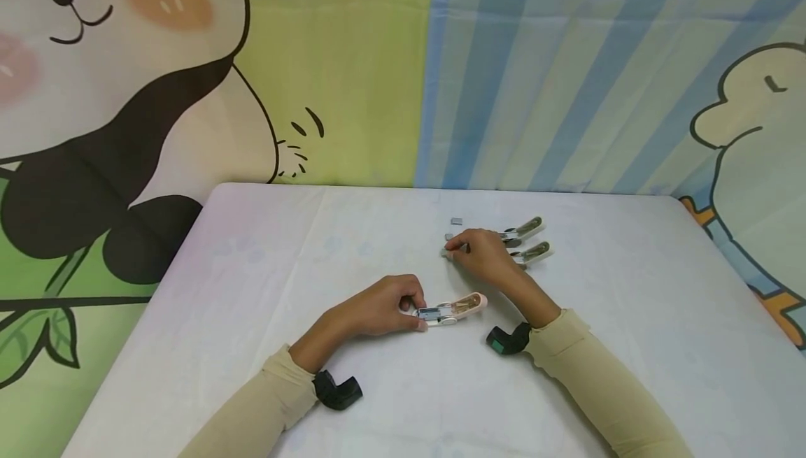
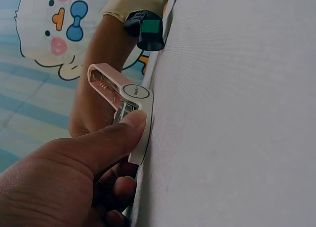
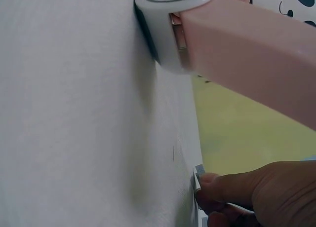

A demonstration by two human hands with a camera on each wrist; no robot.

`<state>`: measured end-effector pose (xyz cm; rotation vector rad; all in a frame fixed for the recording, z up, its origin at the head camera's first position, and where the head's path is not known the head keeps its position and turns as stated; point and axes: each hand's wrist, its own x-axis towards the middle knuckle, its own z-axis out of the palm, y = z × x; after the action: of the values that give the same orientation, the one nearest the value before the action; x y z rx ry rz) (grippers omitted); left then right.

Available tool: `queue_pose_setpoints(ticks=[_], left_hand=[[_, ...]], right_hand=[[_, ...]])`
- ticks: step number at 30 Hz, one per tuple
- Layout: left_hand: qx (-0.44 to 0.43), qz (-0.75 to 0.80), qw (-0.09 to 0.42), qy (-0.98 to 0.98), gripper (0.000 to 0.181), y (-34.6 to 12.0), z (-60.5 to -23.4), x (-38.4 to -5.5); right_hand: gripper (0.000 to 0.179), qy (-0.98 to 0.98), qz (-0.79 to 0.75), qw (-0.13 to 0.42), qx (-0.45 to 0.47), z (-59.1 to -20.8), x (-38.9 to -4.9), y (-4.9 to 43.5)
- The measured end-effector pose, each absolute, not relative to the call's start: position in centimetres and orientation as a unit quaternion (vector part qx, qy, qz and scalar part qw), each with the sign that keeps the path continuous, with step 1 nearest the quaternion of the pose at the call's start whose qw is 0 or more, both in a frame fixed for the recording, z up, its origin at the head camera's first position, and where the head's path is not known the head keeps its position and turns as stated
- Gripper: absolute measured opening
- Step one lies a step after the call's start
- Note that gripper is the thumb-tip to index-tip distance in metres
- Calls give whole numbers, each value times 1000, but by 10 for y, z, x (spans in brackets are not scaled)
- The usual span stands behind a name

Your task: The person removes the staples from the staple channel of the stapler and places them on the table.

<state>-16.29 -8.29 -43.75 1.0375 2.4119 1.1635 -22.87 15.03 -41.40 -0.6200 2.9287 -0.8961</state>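
My left hand (image 1: 378, 308) grips a small pink-and-white stapler (image 1: 467, 304) by its base, low over the table. Its top is swung up, so the metal staple channel shows. In the left wrist view, the thumb of the left hand (image 2: 69, 163) presses against the side of the stapler (image 2: 144, 140). Farther back, my right hand (image 1: 486, 256) pinches a small grey staple strip (image 1: 444, 253) between thumb and fingertips at the tabletop. The right wrist view has that staple strip (image 3: 199, 170) at the fingertips and the stapler's pink top (image 3: 247, 49) close to the camera.
Two more staplers with greenish handles, one behind (image 1: 529, 226) and one in front (image 1: 537, 251), lie right of my right hand, partly hidden by it. Two grey staple strips, one farther back (image 1: 456, 221) and one nearer (image 1: 449, 236), lie beyond the fingers on the white-covered table (image 1: 252, 290).
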Motion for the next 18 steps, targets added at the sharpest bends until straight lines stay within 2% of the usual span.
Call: queue_pose_setpoints(ticks=[9, 18], left_hand=[[359, 406, 136, 829, 17, -82, -439, -163], [359, 409, 136, 828, 17, -83, -439, -163]], right_hand=[[12, 933, -301, 31, -194, -416, -227, 152], [14, 935, -288, 24, -206, -413, -226, 156]])
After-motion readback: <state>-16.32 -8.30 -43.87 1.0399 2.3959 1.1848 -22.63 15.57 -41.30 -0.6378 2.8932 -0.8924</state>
